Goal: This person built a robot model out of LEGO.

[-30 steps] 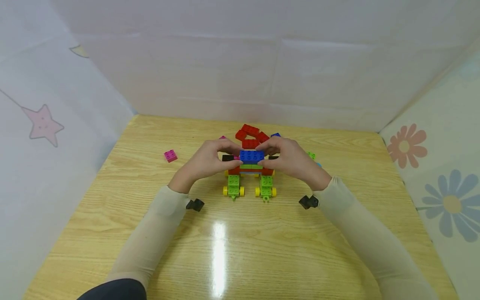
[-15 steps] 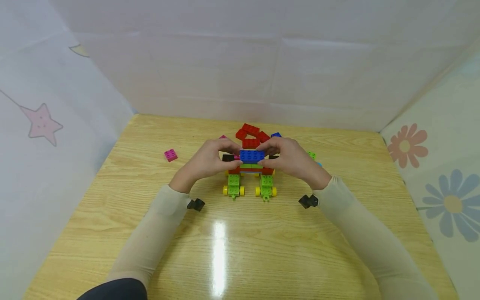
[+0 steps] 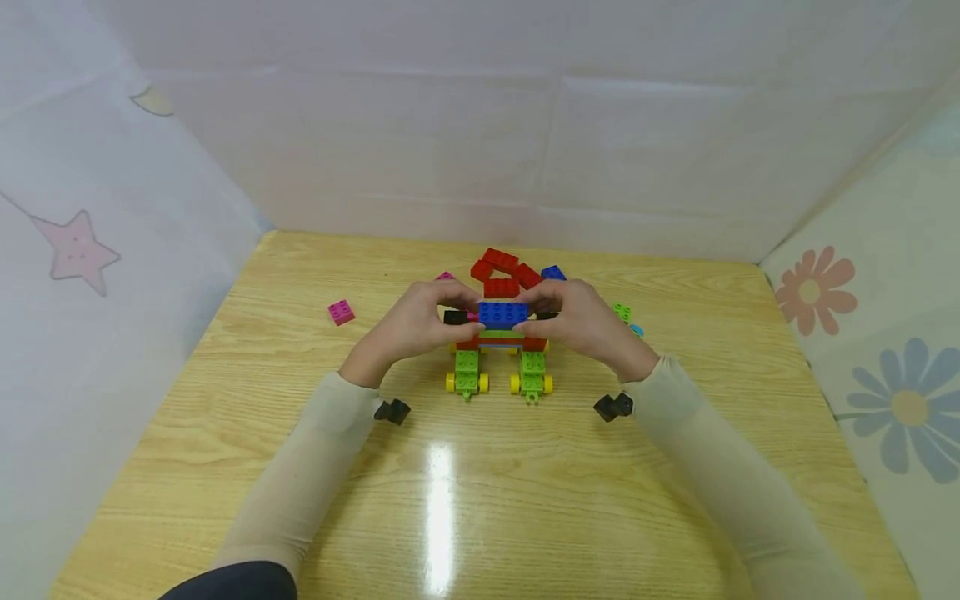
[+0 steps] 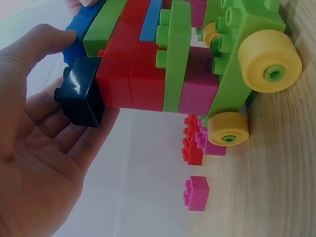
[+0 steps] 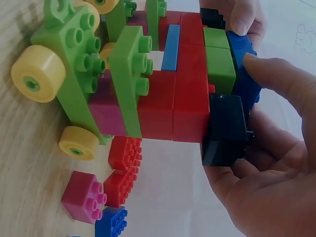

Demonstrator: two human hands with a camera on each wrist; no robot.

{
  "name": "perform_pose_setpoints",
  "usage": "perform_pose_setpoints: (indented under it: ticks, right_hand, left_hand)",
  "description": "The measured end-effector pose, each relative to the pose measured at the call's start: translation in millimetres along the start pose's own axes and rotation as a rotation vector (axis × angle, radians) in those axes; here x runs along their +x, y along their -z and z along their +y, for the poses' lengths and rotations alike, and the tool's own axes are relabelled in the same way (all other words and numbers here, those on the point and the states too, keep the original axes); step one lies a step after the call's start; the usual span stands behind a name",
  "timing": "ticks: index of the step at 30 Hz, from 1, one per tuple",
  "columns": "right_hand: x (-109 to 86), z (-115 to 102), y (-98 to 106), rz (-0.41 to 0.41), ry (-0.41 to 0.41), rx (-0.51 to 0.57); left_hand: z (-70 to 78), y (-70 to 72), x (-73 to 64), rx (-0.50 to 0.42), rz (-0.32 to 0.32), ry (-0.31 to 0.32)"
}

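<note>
A blue building brick [image 3: 503, 314] tops a brick-built vehicle on the table. My left hand [image 3: 416, 321] pinches the blue brick's left end, thumb on the near side and fingers behind. At its right end, my right hand [image 3: 583, 323] pinches it the same way. Below it lie green bricks [image 5: 218, 61] and a layer of red bricks [image 5: 190, 98]. A black brick [image 4: 81, 91] sits by the left palm, another black brick [image 5: 225, 131] by the right. Two green wheeled bases [image 3: 467, 371] with yellow wheels [image 4: 270, 61] carry the stack, above purple bricks [image 5: 109, 106].
Several loose red bricks [image 3: 501, 260] lie behind the vehicle on the wooden table [image 3: 360, 500]. A pink brick [image 3: 341, 312] is off to the left. Toward the back right are a blue brick [image 3: 553, 273] and a green brick [image 3: 622, 312]. Cloth walls [image 3: 450, 150] surround the table's back and sides.
</note>
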State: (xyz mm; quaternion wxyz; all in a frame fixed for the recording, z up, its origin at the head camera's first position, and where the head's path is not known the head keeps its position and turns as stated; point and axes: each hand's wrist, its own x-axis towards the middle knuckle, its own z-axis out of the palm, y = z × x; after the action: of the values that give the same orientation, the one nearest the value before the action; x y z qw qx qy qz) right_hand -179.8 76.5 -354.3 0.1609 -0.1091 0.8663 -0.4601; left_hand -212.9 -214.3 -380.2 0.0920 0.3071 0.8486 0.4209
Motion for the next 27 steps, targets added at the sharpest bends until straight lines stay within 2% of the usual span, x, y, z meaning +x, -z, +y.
perform_pose_setpoints:
  ticks: [8,15,27]
  right_hand:
    - [0.3,9.2,-3.1,0.009,0.005,0.051]
    - [2.6,10.9,-4.3,0.009,0.032,0.027]
    - [0.3,10.8,-5.7,0.023,0.033,0.008]
  left_hand:
    - [-2.1,-2.0,0.5,-0.008,-0.002,0.002]
    - [-3.6,-1.9,0.6,0.003,0.009,-0.014]
    - [-3.3,-2.9,3.2,0.009,0.006,-0.036]
